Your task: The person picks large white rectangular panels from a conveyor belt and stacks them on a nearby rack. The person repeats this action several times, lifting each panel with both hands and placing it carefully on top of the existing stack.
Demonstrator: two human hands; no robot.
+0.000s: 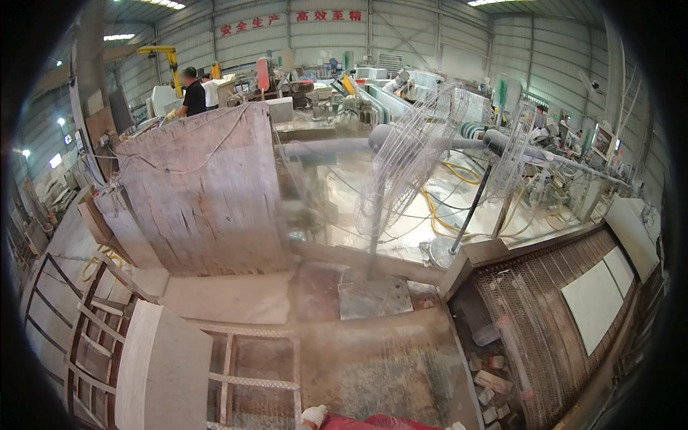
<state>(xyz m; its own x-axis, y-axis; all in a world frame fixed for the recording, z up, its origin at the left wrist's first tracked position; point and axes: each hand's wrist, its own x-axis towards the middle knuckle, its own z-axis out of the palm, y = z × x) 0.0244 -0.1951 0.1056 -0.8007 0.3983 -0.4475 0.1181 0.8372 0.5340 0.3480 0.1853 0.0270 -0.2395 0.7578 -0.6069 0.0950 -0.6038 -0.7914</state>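
My left hand (313, 416), in a white work glove, shows at the lower edge beside the red cloth of my clothing (387, 423). It is nearest to a rusty metal frame (298, 380) with crossbars. Its fingers are too small and cut off for me to make out a grip. Farther right along the same edge, only a sliver of white, perhaps my right glove (456, 426), comes into the picture. In front of me lies a wet, brown-stained floor (373, 351). Pale slabs (168, 373) stand on edge to the left of the frame.
A tall weathered board (204, 193) stands ahead at left. Wire-caged fans (412, 161) rise in the middle. At right, white tiles (595, 304) lie on a mesh-and-roller conveyor (537, 322), with stone offcuts (494, 383) beside it. A person in black (193, 94) stands far left.
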